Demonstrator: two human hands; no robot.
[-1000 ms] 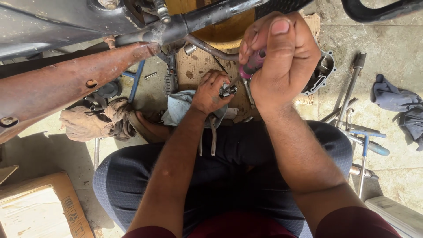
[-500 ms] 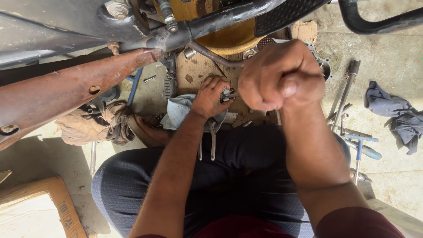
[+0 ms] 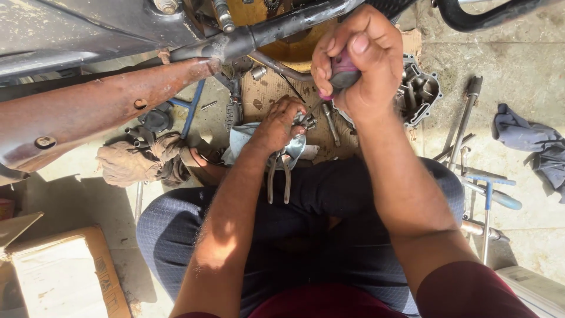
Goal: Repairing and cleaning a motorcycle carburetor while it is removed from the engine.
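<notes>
My right hand [image 3: 358, 58] is raised close to the camera, fingers closed around the purple handle of a screwdriver [image 3: 341, 73] whose thin shaft runs down toward the left hand. My left hand [image 3: 278, 125] rests lower, over my lap, gripping a small metal part [image 3: 303, 122] that the screwdriver tip meets. A pair of pliers [image 3: 279, 176] lies on my dark trousers just below that hand, next to a light blue cloth [image 3: 238, 141].
A rusty exhaust pipe [image 3: 94, 109] and a motorcycle frame [image 3: 259, 32] cross the top. An engine cover [image 3: 419, 94] lies right, with a T-handle wrench [image 3: 487, 200] and other tools. Dirty rags [image 3: 138, 160] sit left, a cardboard box [image 3: 65, 277] lower left, a blue cloth [image 3: 529, 138] far right.
My right hand has turned and closed on the screwdriver handle, shifting from an open-fingered hold to a fist above the part. The left hand has stayed on the metal part.
</notes>
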